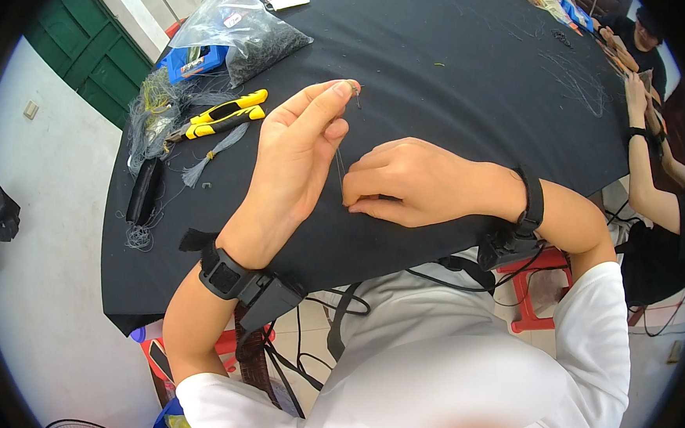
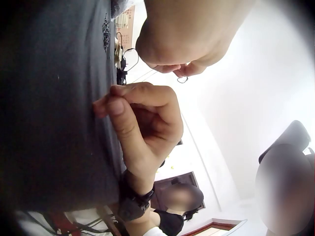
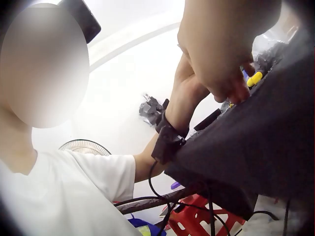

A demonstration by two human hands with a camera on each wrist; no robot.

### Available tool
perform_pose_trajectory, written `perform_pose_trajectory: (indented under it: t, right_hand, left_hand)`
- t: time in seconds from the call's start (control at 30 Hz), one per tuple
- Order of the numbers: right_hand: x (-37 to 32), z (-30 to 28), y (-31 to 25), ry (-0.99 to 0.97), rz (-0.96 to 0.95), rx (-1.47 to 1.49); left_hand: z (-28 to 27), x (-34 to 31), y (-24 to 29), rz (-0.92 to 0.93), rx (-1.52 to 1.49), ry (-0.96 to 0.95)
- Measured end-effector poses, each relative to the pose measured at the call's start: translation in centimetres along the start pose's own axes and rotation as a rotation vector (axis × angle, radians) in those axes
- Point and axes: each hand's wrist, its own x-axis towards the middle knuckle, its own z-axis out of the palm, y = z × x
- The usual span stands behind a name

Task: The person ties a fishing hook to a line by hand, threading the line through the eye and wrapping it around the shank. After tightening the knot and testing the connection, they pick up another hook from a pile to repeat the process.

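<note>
My left hand (image 1: 299,150) is raised over the black table (image 1: 443,66), thumb and forefinger pinching a small metal hook (image 1: 356,95) at their tips. A thin line (image 1: 340,167) runs down from it to my right hand (image 1: 403,183), which rests on the cloth with curled fingers pinching the line's lower end. In the left wrist view the small ring of the hook (image 2: 182,79) shows under the left fingertips, with the right hand (image 2: 142,123) below it. The right wrist view shows the right hand (image 3: 221,54) close up against the table edge.
Yellow-handled pliers (image 1: 225,115), a grey tangle of line (image 1: 156,115), a plastic bag of dark bits (image 1: 241,28) and a black case (image 1: 143,191) lie at the table's left. Another person (image 1: 652,140) sits at the right. Red stools (image 1: 535,288) stand below.
</note>
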Motion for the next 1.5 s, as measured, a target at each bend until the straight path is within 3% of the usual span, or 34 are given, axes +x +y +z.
perform_pose_trajectory:
  t: [0.07, 0.17, 0.33, 0.43, 0.67, 0.8, 0.9, 1.0, 1.3, 1.5]
  right_hand:
    - [0.1, -0.2, 0.0, 0.063, -0.058, -0.108]
    - [0.4, -1.5, -1.1, 0.159, 0.042, -0.170]
    - [0.8, -2.4, -0.6, 0.579, 0.219, -0.158]
    - [0.6, -3.0, 0.0, 0.457, 0.382, -0.032]
    - [0.8, -2.5, 0.8, 0.531, 0.085, -0.107]
    - [0.7, -2.7, 0.5, 0.485, 0.098, -0.093]
    - [0.6, -2.8, 0.4, 0.470, 0.088, -0.081]
    - [0.7, -2.7, 0.1, 0.500, 0.099, -0.034]
    - [0.6, -2.5, 0.2, 0.456, 0.126, 0.015]
    - [0.6, -2.6, 0.0, 0.441, 0.123, -0.034]
  left_hand:
    - [-0.3, 0.3, 0.1, 0.006, -0.002, -0.035]
    - [-0.7, 0.6, 0.5, -0.026, -0.021, 0.039]
    - [-0.9, 0.5, 1.0, 0.137, 0.207, 0.011]
    - [0.3, -0.1, 1.1, 0.243, 0.350, -0.059]
    - [0.5, -0.3, 1.0, 0.299, 0.390, -0.123]
    - [0.4, -0.3, 1.3, 0.316, 0.572, -0.057]
    - [-0.2, 0.4, 0.8, 0.613, 0.773, -0.165]
    - [-0.3, 0.3, 0.8, 0.695, 0.883, -0.122]
    - [-1.6, 0.9, 2.1, 0.640, 1.006, -0.046]
    - [-2.9, 2.3, 2.9, 0.694, 0.890, 0.051]
